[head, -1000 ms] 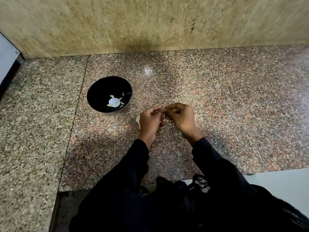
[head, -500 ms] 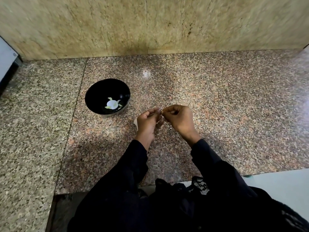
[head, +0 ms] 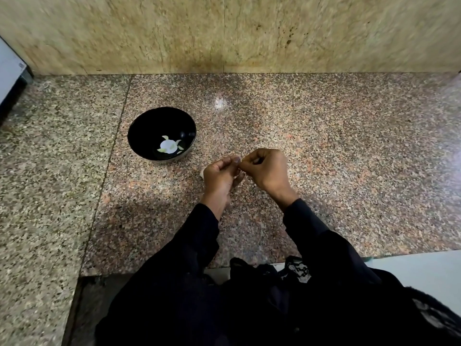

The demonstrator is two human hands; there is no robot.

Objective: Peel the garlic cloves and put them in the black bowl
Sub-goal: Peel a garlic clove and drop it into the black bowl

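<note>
A black bowl (head: 161, 126) stands on the granite counter (head: 324, 158), left of my hands, with a few pale garlic cloves (head: 169, 146) at its bottom. My left hand (head: 220, 176) and my right hand (head: 268, 171) meet fingertip to fingertip just right of the bowl, above the counter. Both have curled fingers pinching a small garlic clove between them; the clove itself is almost fully hidden by the fingers. A small pale piece (head: 202, 173), garlic or skin, shows at the left edge of my left hand.
A beige stone wall (head: 224, 33) closes the back of the counter. A grey appliance edge (head: 10, 71) sits at the far left. A seam runs down the counter left of the bowl. My black sleeves fill the lower view, beside a white surface (head: 424, 265).
My hands stay together on the clove, fingers working slightly. The view has shifted a little; the bowl and its contents have not moved.
</note>
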